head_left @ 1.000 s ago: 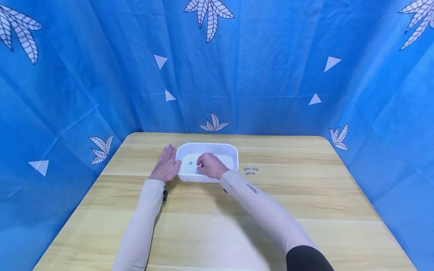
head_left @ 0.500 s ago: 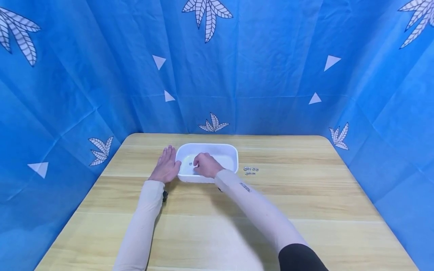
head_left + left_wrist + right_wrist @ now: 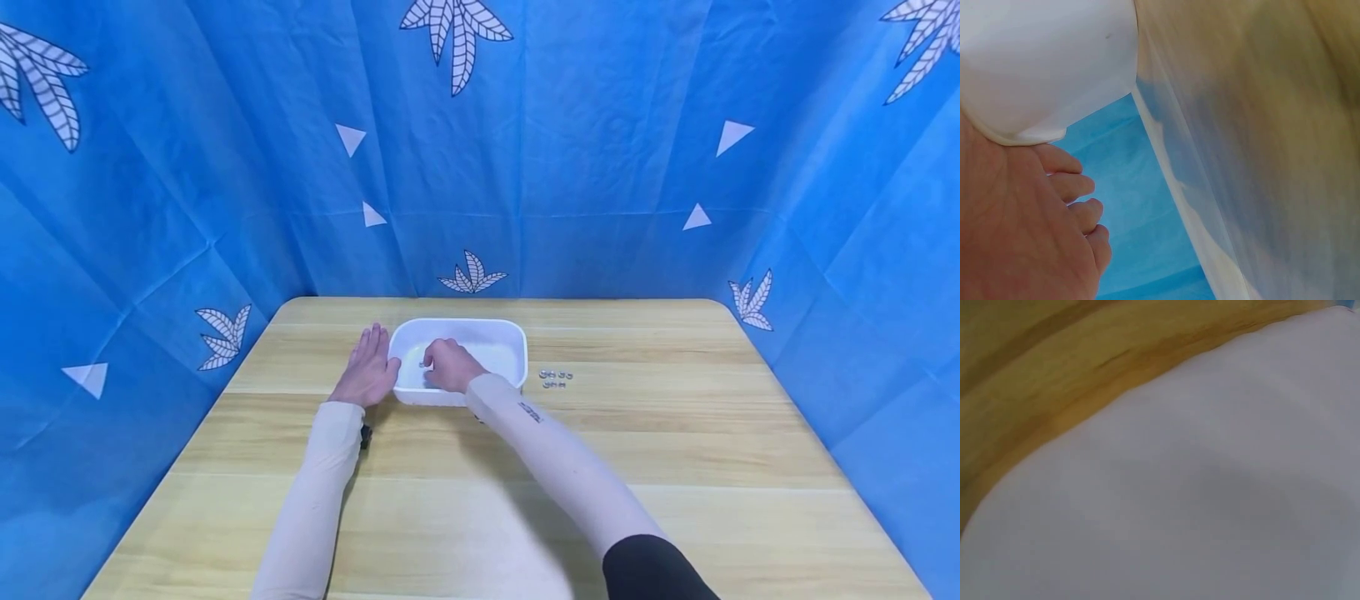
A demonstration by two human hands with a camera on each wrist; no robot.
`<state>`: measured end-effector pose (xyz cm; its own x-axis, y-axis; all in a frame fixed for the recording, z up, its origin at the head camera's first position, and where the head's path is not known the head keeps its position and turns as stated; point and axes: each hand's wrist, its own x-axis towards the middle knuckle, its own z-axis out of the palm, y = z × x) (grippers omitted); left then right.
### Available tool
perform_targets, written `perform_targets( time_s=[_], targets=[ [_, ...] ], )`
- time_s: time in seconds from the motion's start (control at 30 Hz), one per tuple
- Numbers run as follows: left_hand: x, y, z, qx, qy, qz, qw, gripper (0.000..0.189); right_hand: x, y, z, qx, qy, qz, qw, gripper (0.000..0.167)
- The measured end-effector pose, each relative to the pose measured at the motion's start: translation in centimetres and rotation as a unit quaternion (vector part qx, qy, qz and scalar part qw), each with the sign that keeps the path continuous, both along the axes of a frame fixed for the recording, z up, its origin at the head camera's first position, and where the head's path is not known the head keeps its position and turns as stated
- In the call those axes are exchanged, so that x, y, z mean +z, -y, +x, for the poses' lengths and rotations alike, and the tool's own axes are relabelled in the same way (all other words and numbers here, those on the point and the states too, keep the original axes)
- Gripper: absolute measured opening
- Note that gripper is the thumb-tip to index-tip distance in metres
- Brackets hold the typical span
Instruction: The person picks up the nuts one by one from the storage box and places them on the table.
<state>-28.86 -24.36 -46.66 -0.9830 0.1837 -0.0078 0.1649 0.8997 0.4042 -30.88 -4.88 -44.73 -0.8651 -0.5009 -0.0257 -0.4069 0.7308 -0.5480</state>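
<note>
A white rectangular tray [image 3: 502, 333] stands toward the back of the wooden table. My left hand [image 3: 366, 371] lies against its left end with fingers straight, and in the left wrist view the palm [image 3: 1016, 212] touches the tray's rim. My right hand [image 3: 452, 367] reaches down into the tray, index finger bent, knuckles up. Just left of its fingertips is a small shiny metal piece [image 3: 422, 365], probably a nut, on the tray floor. The fingertips are hidden, so I cannot tell whether they pinch anything. The right wrist view shows only the tray's white wall [image 3: 1179, 487], blurred.
Right of the tray, several similar small metal pieces [image 3: 555, 379] lie in two short rows on the table [image 3: 660, 433]. A blue patterned curtain [image 3: 600, 167] hangs behind the table and along both sides.
My right hand has moved a little left inside the tray, closer to the small metal piece. The left hand has stayed at the tray's left end.
</note>
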Motion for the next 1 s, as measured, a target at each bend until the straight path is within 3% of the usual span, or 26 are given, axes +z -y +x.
perform_targets(
  time_s=[0.33, 0.53, 1.0],
  targets=[
    [0.0, 0.1, 0.0, 0.007, 0.007, 0.003, 0.9999, 0.072, -0.3, 0.8, -0.6, 0.000, 0.013, 0.023, 0.9997, 0.027],
    [0.0, -0.1, -0.1, 0.007, 0.010, 0.004, 0.9999, 0.072, -0.8, 1.0, -0.9, 0.014, -0.005, 0.058, 0.9982, 0.033],
    [-0.1, -0.1, -0.1, 0.007, 0.011, 0.003, 0.9999, 0.072, -0.8, 1.1, -0.9, 0.012, -0.013, 0.072, 0.9972, 0.024]
  ],
)
